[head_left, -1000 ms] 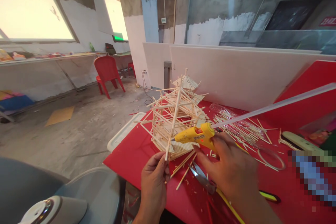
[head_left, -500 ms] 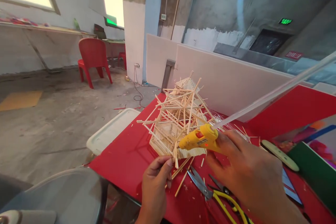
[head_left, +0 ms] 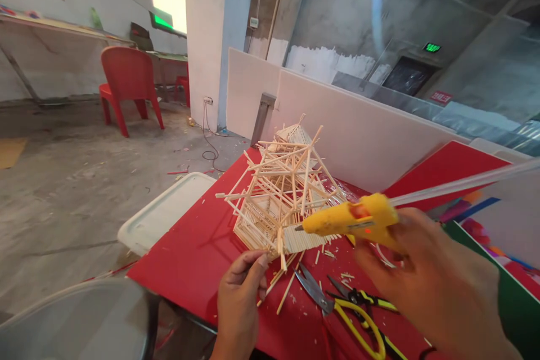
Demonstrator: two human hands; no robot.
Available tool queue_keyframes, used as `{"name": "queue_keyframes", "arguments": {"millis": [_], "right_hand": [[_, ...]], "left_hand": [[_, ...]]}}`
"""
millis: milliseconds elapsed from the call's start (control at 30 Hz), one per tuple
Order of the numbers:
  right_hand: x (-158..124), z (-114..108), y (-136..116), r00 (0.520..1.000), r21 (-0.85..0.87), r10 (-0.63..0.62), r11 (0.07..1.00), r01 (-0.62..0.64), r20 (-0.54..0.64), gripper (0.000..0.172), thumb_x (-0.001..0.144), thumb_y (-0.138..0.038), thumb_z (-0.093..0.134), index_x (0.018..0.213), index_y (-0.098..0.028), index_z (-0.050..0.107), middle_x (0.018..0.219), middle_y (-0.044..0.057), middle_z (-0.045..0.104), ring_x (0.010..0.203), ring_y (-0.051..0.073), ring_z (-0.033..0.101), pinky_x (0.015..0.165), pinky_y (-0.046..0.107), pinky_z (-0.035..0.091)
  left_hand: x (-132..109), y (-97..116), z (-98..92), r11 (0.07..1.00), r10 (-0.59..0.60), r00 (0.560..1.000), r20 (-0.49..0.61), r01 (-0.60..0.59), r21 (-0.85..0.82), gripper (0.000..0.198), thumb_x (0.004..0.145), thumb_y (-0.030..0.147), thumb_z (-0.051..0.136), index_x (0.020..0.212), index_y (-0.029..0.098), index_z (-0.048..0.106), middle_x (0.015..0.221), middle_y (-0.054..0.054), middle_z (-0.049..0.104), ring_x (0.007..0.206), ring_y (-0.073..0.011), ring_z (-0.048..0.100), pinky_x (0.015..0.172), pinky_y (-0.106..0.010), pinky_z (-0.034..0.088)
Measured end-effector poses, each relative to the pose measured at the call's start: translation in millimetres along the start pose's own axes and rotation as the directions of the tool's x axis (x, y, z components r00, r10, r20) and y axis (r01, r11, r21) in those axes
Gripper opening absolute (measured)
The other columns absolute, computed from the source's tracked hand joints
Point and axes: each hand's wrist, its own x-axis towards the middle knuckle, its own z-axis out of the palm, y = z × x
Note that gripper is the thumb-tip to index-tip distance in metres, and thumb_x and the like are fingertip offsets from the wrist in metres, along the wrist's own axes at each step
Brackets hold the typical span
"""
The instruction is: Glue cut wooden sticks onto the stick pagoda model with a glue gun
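A model built of thin wooden sticks (head_left: 291,174) stands on the red table (head_left: 181,247). At its near lower corner, my left hand (head_left: 242,287) is closed, thumb and forefinger pinched against the end of the stick frame. Exactly which stick is pinched is hidden by the fingers. My right hand (head_left: 434,275) grips a yellow hot glue gun (head_left: 350,219) with a long clear glue stick (head_left: 468,183) out of its back. The gun's nozzle points left, a little right of the upright sticks at the near corner, apart from them.
Yellow-handled scissors (head_left: 333,306) and yellow-black pliers (head_left: 363,298) lie before the model among loose sticks and trimmings. A grey round stool (head_left: 80,320) and a white plastic lid-like panel (head_left: 169,208) are left of the table. A white board (head_left: 337,124) stands behind.
My right hand has drawn the glue gun rightward, away from the near corner of the model. My left hand keeps its pinch there. The view has turned slightly right.
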Motion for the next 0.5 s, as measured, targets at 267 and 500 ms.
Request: {"name": "queue_keyframes", "arguments": {"millis": [267, 500], "right_hand": [[-38, 0, 36, 0.754, 0.225, 0.569, 0.728, -0.648, 0.328, 0.040, 0.082, -0.064, 0.061, 0.085, -0.024, 0.058, 0.064, -0.002, 0.064, 0.051, 0.016, 0.057, 0.046, 0.027, 0.042], [-82, 13, 59, 0.820, 0.331, 0.494, 0.752, -0.570, 0.290, 0.032, 0.095, -0.053, 0.050, 0.084, -0.024, 0.055, 0.072, 0.001, 0.065, 0.062, 0.018, 0.061, 0.053, 0.027, 0.045]], "left_hand": [[-12, -10, -2.4, 0.999, -0.031, 0.999, -0.030, 0.032, 0.043, 0.043, 0.047, 0.045, 0.092, 0.074, 0.016, 0.076, 0.053, 0.002, 0.060, 0.043, -0.0054, 0.044, 0.039, -0.015, 0.035], [-37, -38, 26.6, 0.976, -0.146, 0.981, 0.131, 0.121, 0.181, 0.036, 0.057, 0.044, 0.088, 0.070, 0.014, 0.074, 0.053, 0.002, 0.057, 0.043, -0.0050, 0.043, 0.038, -0.015, 0.033]]}}
